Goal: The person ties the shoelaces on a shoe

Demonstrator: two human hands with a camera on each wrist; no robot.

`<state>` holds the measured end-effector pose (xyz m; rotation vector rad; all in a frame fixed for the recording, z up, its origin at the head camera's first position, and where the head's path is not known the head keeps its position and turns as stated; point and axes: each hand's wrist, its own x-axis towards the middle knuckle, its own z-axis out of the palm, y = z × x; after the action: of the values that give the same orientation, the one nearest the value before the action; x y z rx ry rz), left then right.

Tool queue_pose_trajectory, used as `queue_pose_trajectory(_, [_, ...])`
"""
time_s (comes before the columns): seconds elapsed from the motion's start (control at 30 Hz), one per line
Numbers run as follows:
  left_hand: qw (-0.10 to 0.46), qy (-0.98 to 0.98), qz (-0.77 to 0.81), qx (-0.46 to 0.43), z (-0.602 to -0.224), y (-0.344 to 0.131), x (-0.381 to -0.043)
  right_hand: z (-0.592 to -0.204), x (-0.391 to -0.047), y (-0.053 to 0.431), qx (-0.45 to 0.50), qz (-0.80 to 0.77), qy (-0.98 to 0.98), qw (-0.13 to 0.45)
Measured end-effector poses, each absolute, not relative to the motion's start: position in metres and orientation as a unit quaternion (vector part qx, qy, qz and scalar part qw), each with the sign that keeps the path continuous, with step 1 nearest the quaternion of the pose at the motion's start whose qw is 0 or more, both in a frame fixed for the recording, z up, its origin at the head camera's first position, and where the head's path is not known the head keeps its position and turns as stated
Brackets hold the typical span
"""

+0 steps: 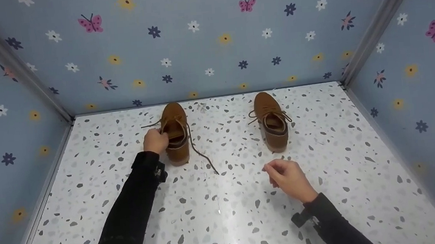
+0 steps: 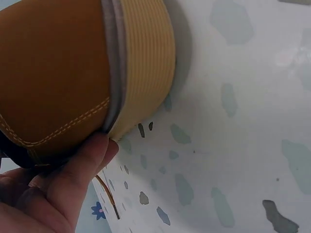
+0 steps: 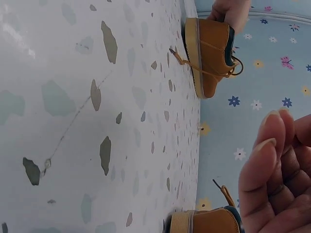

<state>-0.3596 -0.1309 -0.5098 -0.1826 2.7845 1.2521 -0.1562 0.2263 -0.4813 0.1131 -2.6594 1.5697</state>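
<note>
Two brown lace-up shoes stand on the floor, toes toward the back wall. My left hand [image 1: 155,140] grips the left shoe [image 1: 178,156] at the side of its opening. Close up in the left wrist view, fingertips [image 2: 99,145] press low on the brown upper, right above the ribbed pale sole [image 2: 148,58]. This shoe's laces are undone; one long lace [image 1: 206,159] trails to the right across the floor. The right shoe [image 1: 277,142] has its laces looped in a bow. Before it, my right hand [image 1: 287,176] hovers with loosely curled fingers, holding nothing.
The speckled white floor [image 1: 224,214] is bounded by a back wall [image 1: 204,49] and two side walls, all blue with flowers and butterflies. Both shoe toes lie close to the back wall. Black sleeves cover both forearms.
</note>
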Motion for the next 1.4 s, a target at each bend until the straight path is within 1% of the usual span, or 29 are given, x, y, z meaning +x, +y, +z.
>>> queue_pose_trajectory(0.27, [0.038,0.896,0.438,-0.069,-0.502,-0.121,-0.348,-0.493,-0.167,0.227,0.058,0.527,-0.848,0.001])
queue_pose_trajectory(0.4, [0.016,0.892,0.450,-0.042,-0.493,-0.107,-0.332,-0.490,-0.169,0.222,0.097,0.517,-0.850,0.011])
queue_pose_trajectory(0.53, [-0.009,0.881,0.474,0.004,-0.474,-0.086,-0.308,-0.483,-0.168,0.211,0.129,0.502,-0.855,0.017])
queue_pose_trajectory(0.6, [-0.020,0.870,0.493,0.026,-0.464,-0.075,-0.294,-0.478,-0.169,0.204,0.136,0.502,-0.853,0.030])
queue_pose_trajectory(0.8, [-0.031,0.837,0.541,0.075,-0.440,-0.043,-0.249,-0.453,-0.174,0.185,0.149,0.518,-0.835,0.109])
queue_pose_trajectory(0.9, [-0.028,0.827,0.553,0.096,-0.436,-0.030,-0.226,-0.441,-0.174,0.179,0.150,0.514,-0.838,0.104])
queue_pose_trajectory(1.03, [-0.042,0.824,0.553,0.115,-0.441,-0.017,-0.198,-0.433,-0.163,0.176,0.128,0.491,-0.859,0.067])
queue_pose_trajectory(1.17, [-0.066,0.812,0.566,0.125,-0.455,-0.011,-0.176,-0.435,-0.148,0.178,0.087,0.446,-0.889,0.046])
queue_pose_trajectory(1.3, [-0.064,0.797,0.589,0.115,-0.473,-0.009,-0.156,-0.440,-0.134,0.182,0.046,0.365,-0.929,0.033])
queue_pose_trajectory(1.4, [-0.053,0.794,0.597,0.100,-0.488,-0.005,-0.144,-0.446,-0.127,0.187,0.035,0.309,-0.950,0.027])
